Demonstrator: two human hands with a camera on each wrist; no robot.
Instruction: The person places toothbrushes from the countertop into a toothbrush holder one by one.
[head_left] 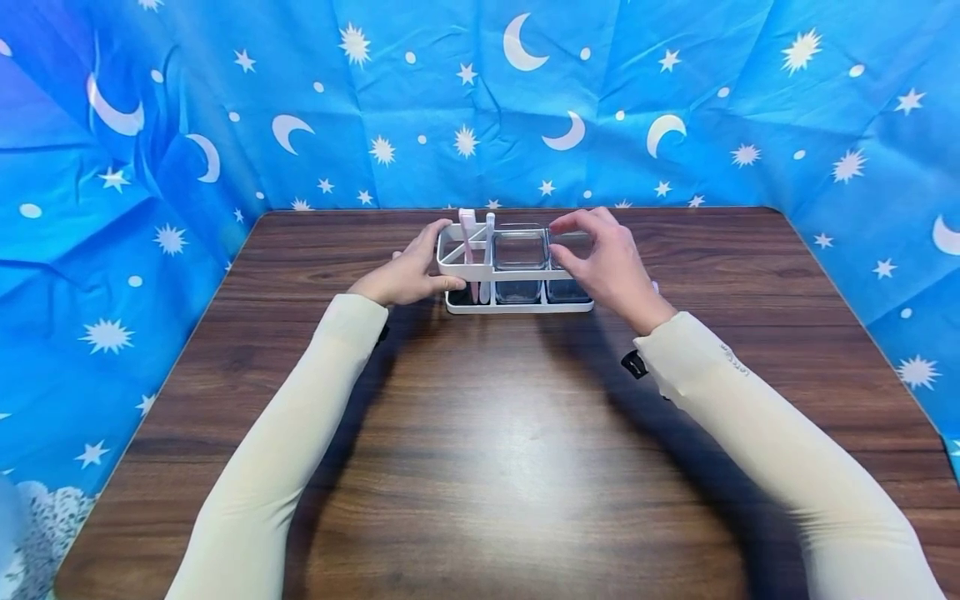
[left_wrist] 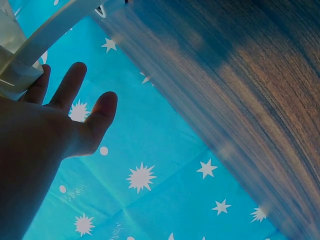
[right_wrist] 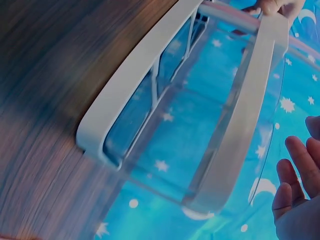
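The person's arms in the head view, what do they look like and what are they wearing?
Both arms wear long, close-fitting cream sleeves: a left sleeve and a right sleeve, the right with small dark lettering near its cuff. A black buckle-like piece shows beside the right cuff. The left hand and right hand are gloveless.

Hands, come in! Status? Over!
Left hand gripping left end of white rack. Right hand at upper-right clear cup, contact unclear. Rack upright on table. Right hand partly hides cup.
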